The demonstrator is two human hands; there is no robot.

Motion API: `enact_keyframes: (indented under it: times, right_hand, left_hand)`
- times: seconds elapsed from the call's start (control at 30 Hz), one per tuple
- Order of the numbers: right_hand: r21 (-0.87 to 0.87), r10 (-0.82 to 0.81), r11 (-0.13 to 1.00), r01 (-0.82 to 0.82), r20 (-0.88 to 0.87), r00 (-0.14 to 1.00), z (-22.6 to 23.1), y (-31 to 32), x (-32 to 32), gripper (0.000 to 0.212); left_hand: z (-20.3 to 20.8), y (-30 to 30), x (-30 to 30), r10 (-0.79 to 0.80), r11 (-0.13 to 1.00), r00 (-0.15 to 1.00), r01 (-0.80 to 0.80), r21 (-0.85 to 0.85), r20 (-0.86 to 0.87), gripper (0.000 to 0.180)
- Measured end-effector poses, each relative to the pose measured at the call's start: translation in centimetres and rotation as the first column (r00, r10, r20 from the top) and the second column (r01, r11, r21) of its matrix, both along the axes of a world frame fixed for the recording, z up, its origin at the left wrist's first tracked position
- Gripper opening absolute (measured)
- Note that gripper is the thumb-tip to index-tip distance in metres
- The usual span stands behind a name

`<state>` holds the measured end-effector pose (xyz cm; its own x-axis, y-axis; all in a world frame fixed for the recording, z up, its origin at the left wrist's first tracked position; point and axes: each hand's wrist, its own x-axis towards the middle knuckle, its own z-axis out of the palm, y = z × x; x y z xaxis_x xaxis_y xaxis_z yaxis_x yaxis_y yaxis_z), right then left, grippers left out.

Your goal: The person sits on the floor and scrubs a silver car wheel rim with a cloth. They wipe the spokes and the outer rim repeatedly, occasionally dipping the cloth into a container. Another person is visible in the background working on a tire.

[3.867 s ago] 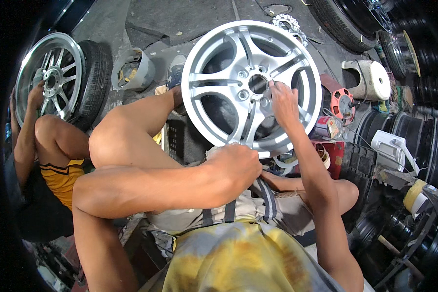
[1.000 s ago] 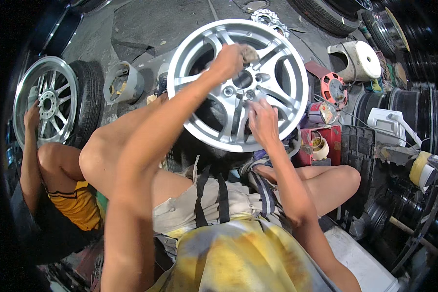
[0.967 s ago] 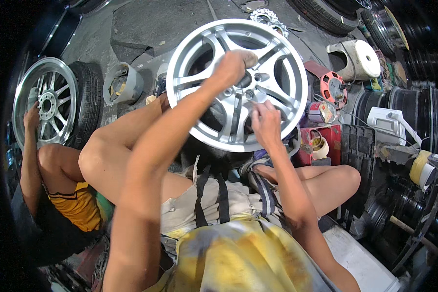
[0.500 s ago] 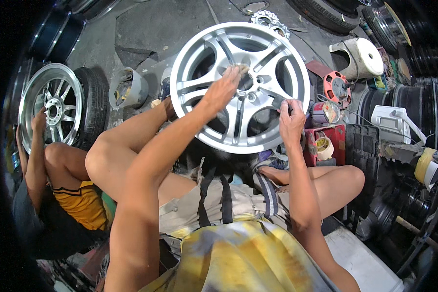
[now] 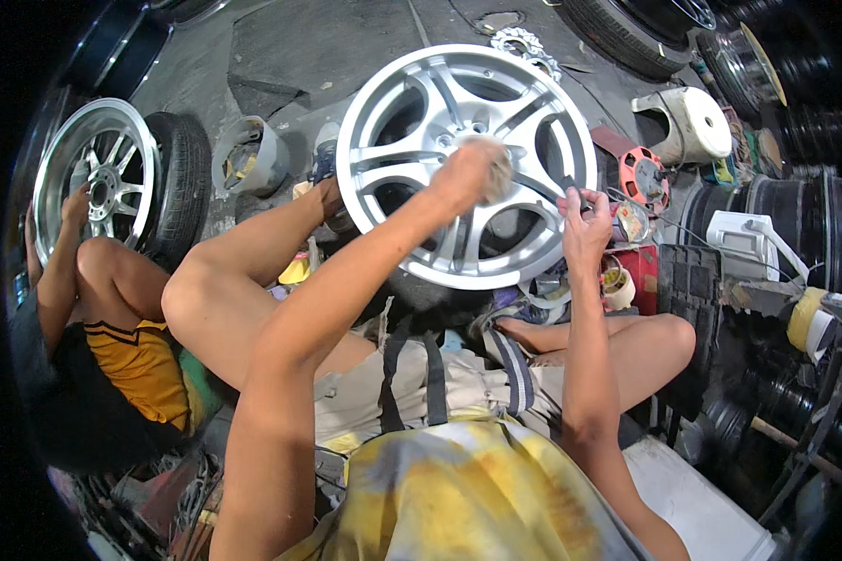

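Note:
A silver alloy wheel rim [image 5: 384,154] with split spokes lies face up in front of my legs. My left hand [image 5: 463,178] is over its hub, closed on a beige rag [image 5: 499,178] that is smeared by motion. The rag rests on or just above the spokes and hides part of the centre hole. At the rim's right edge, my right hand [image 5: 586,224] pinches a small dark grey flat piece [image 5: 571,184] between thumb and fingers. What that piece is made of I cannot make out.
On the left, a person's hand [image 5: 77,201] touches another rim [image 5: 140,140], beside a tyre [image 5: 185,178]. A grey bucket [image 5: 267,164] stands between us. To the right are a white stool [image 5: 688,126], an orange reel [image 5: 641,173], a can [image 5: 634,222] and a white container [image 5: 739,243].
My left hand has moved the rag right and slightly down across the hub. My right hand has shifted a little right, with the dark piece turned in its fingers.

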<state>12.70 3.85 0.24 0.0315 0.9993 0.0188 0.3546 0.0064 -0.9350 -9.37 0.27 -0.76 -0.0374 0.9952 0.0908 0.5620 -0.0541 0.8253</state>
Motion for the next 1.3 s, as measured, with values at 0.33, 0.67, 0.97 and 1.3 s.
enact_keyframes:
  times: [0.33, 0.67, 0.97, 1.3]
  right_hand:
    - [0.094, 0.14, 0.98, -0.177, 0.31, 0.94, -0.3, -0.5, 0.1, 0.02]
    - [0.166, 0.453, 0.772, -0.614, 0.533, 0.714, -1.8, -4.5, -6.0, 0.022]
    - [-0.414, 0.679, 0.358, -0.837, 0.731, -0.072, -2.2, 1.2, -10.2, 0.028]
    - [-0.34, 0.759, 0.17, -0.925, 0.644, -0.097, 0.3, 2.3, -8.7, 0.031]
  left_hand:
    - [-0.5, -7.6, 2.2, -0.104, 0.943, 0.74, 0.285, 0.171, -0.664, 0.033]
    - [14.3, -10.5, -4.7, -0.749, 0.439, 0.662, 0.444, -0.781, -0.045, 0.024]
    - [16.3, -11.1, -5.3, -0.676, 0.723, 0.68, 0.537, -0.434, -0.285, 0.013]
    - [18.1, -14.2, -1.6, -0.805, 0.554, 0.523, 0.491, -0.672, -0.282, 0.012]
